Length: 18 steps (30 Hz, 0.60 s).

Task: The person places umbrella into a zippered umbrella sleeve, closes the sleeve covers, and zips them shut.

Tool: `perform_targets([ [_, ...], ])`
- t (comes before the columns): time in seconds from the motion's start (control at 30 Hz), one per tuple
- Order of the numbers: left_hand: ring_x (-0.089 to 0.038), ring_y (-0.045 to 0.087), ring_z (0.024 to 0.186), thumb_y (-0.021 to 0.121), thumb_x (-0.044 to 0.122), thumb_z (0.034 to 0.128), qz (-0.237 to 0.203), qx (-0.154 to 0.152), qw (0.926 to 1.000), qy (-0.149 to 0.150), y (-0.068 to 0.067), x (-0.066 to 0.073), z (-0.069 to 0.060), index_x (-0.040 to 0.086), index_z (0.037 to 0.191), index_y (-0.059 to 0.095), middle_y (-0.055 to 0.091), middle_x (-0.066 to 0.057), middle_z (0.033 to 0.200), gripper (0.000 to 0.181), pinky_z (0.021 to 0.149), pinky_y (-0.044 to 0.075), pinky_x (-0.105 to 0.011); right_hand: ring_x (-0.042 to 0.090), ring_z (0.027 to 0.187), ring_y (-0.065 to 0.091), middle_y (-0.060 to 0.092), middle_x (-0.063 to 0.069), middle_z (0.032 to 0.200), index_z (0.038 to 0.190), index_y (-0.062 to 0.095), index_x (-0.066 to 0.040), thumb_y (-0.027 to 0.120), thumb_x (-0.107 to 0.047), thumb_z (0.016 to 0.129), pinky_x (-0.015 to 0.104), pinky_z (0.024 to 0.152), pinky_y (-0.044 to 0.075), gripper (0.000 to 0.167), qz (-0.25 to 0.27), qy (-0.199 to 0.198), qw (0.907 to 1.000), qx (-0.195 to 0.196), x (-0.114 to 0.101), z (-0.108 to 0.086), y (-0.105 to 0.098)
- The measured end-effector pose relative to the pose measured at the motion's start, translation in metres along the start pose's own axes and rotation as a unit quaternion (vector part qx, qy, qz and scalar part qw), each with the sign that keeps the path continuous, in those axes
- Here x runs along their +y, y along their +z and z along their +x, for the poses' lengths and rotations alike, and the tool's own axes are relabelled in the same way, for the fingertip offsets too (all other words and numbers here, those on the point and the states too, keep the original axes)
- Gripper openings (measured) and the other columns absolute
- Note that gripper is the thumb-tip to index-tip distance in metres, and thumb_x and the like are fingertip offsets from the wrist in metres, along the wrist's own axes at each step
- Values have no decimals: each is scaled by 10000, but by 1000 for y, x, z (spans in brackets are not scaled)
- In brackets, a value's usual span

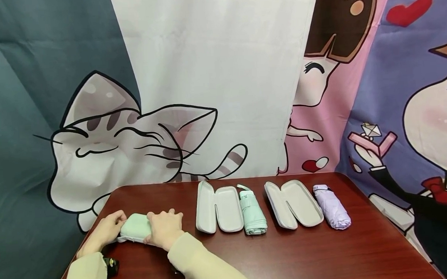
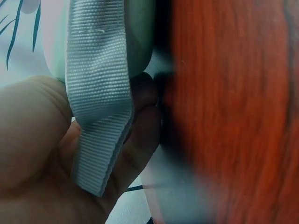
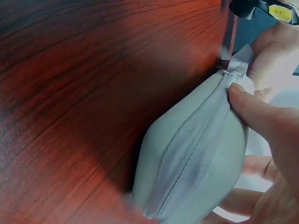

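Observation:
A pale green zip case (image 1: 135,227) lies at the left side of the table between both hands. My left hand (image 1: 105,233) holds its left end, thumb and fingers on either side of the grey webbing strap (image 2: 98,60). From the other side my right hand (image 1: 165,228) grips the case, its thumb pressing beside the strap end of the zip (image 3: 194,149) and its other fingers along the far side. In the right wrist view the two zip edges run together along the case. The zip's pull cannot be made out.
On the dark red wooden table (image 1: 288,257), two white hard cases stand opened, one mid-table (image 1: 229,210) and one farther right (image 1: 303,204). Beside them lie a folded mint umbrella (image 1: 253,213) and a folded lilac umbrella (image 1: 332,207). A printed cartoon curtain (image 1: 220,73) hangs behind.

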<state>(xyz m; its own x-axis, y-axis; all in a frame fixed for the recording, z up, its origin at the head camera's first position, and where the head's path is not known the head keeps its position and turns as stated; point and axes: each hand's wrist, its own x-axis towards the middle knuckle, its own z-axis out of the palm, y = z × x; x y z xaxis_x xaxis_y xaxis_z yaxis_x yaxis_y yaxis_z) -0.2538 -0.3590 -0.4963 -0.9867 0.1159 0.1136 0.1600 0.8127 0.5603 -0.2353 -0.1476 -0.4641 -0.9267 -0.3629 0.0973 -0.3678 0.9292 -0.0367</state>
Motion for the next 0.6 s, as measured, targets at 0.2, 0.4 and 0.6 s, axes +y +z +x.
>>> perform_targets([
  [0.2, -162, 483, 621, 574, 66, 966, -80, -130, 9998, 148, 0, 2, 13, 108, 830, 557, 573, 9, 721, 144, 586, 377, -324, 221, 810, 569, 672, -92, 936, 1161, 582, -417, 767, -672, 677, 436, 609, 429, 577, -170, 96, 9998, -39, -1, 2, -4],
  [0.4, -166, 488, 600, 577, 58, 964, -245, -364, 9989, 187, 2, 8, 29, 100, 832, 557, 569, 1, 713, 140, 557, 395, -302, 223, 685, 565, 663, -83, 860, 1060, 593, -372, 736, -690, 697, 418, 482, 421, 503, -444, 245, 9987, -16, -2, 6, -1],
  [0.6, -164, 500, 630, 581, 25, 949, -286, -374, 9984, 324, 3, 11, 40, 97, 820, 567, 583, -12, 725, 149, 571, 409, -304, 192, 602, 551, 641, -71, 798, 1041, 593, -355, 713, -697, 715, 398, 446, 431, 488, -552, 240, 9982, 9, -2, 9, 1],
])
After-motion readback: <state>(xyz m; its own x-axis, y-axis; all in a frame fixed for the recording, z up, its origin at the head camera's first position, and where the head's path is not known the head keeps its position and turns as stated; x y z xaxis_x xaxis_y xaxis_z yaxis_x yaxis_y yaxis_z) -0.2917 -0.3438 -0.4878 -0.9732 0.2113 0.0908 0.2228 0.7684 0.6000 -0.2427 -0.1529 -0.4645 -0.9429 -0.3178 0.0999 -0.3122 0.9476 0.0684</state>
